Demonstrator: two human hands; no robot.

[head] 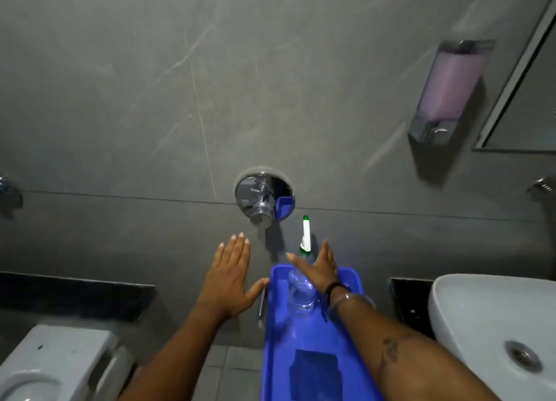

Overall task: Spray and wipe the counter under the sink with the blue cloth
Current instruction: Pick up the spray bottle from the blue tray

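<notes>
- The bottle (301, 292) stands in the far end of the blue tray (278, 334). Its body is clear; a white trigger head with a green tip (306, 218) rises above the tray's far rim.
- Long axis of the bottle: base toward the person, head toward the grey wall (180, 84). The nozzle points away from the person, at the wall.
- The cloth (315, 373) lies flat as a dark blue folded square in the near end of the same tray, well apart from the bottle.
- Right hand (320, 269): open, fingers spread, placed over the bottle's neck. It grips nothing; whether it touches the bottle cannot be told.
- Left hand (233, 275): open, fingers extended, empty. Its thumb is just beside the tray's left edge.
- Step in hand, as judged: pick-up of the bottle. Neither spraying nor wiping is begun.
- Next move calls for: close the right hand around the neck, index finger on the trigger, lift clear of the tray, then turn the nozzle from the wall toward the table.
- The table's dark slab (412, 304) shows beside the white sink (469, 304) at right; the part beneath the basin is hidden.
- A chrome valve (260, 200) is on the wall beyond the bottle.
</notes>
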